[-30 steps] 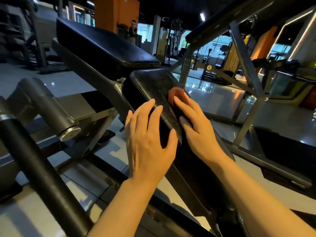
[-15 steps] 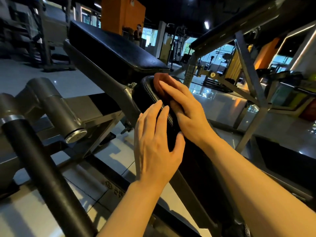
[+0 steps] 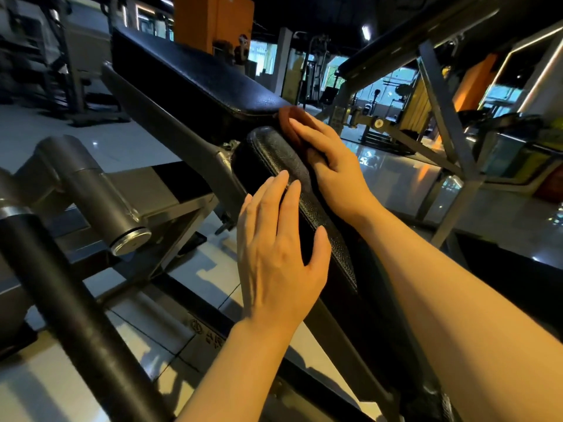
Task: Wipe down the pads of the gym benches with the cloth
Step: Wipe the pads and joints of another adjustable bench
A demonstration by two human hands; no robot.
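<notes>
Surroundings: grey steel bench frame [image 3: 170,138] runs diagonally under the pads; a thick black padded roller [image 3: 73,315] crosses the lower left foreground, with a grey cylinder [image 3: 100,199] ending in a bright metal cap just behind it. Pale glossy floor tiles [image 3: 146,324] reflect the lights. A second angled steel frame [image 3: 441,111] stands at right; orange pillar [image 3: 213,22] and more machines far behind, dim and blurred. Lower pad [image 3: 283,159]: black, pebbled vinyl, rounded top end, stitched seam along the edge, tilted steeply. Upper pad [image 3: 195,77]: same black vinyl, flat and long, its near end just beside the lower pad's top. Cloth [image 3: 288,123]: rust-brown, folded soft lump, sitting at the gap where the two pads meet. Right hand [image 3: 332,172] lies flat on the cloth with straight fingers, pressing it to the pad (cloth mostly hidden beneath them). Left hand [image 3: 280,263] is spread, fingers straight, resting against the lower pad's left edge, thumb on the pad face.
</notes>
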